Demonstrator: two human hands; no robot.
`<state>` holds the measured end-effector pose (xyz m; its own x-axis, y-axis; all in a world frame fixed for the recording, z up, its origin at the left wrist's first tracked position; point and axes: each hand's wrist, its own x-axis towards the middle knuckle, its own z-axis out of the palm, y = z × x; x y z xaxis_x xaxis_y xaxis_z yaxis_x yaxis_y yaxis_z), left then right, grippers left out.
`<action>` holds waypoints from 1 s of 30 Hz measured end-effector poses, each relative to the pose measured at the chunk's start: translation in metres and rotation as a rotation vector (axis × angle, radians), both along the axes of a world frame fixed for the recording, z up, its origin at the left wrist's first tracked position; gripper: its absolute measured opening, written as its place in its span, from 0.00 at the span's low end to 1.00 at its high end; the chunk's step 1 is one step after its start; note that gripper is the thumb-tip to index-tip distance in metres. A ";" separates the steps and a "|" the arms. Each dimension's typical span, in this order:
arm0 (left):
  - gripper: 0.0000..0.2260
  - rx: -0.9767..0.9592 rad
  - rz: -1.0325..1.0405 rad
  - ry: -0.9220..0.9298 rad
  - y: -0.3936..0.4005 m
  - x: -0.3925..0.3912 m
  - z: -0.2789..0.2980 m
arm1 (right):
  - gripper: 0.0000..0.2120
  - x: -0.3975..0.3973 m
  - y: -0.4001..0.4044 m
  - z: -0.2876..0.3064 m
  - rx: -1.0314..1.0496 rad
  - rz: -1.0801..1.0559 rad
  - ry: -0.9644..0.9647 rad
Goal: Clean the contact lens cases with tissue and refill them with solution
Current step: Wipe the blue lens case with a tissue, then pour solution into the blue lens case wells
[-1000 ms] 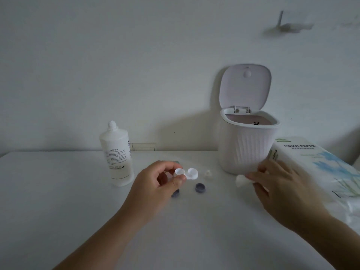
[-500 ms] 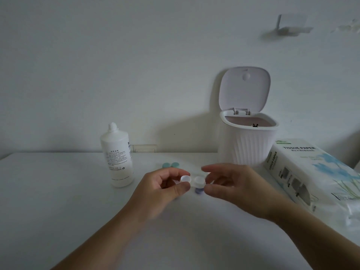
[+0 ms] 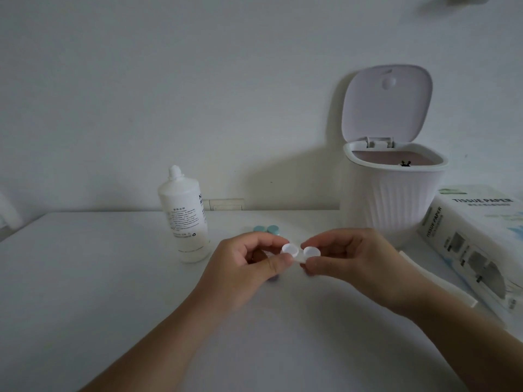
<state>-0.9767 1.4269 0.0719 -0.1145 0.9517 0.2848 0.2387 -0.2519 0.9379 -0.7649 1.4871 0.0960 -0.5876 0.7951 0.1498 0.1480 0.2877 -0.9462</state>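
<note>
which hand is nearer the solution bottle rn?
Left. The left hand is just right of the solution bottle, gripping the white lens case; the right hand grips the case's far end, further right.

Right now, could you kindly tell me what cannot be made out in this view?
- Head view: whether the white twin-well lens case holds liquid; too small.
- Small dark cap: mostly hidden under the left hand.
- White tissue paper pack: cut off by the right edge.
- Ribbed white bin: contents hidden by its rim.
</note>
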 end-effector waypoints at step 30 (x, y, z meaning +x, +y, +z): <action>0.41 -0.085 0.522 0.050 0.002 -0.112 0.003 | 0.06 0.008 0.004 -0.017 -0.017 -0.073 0.031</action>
<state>-1.0887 1.4286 0.0750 -0.5672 0.7918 0.2267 0.3568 -0.0119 0.9341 -0.7564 1.4910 0.0792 -0.5237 0.8381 0.1529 0.1389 0.2610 -0.9553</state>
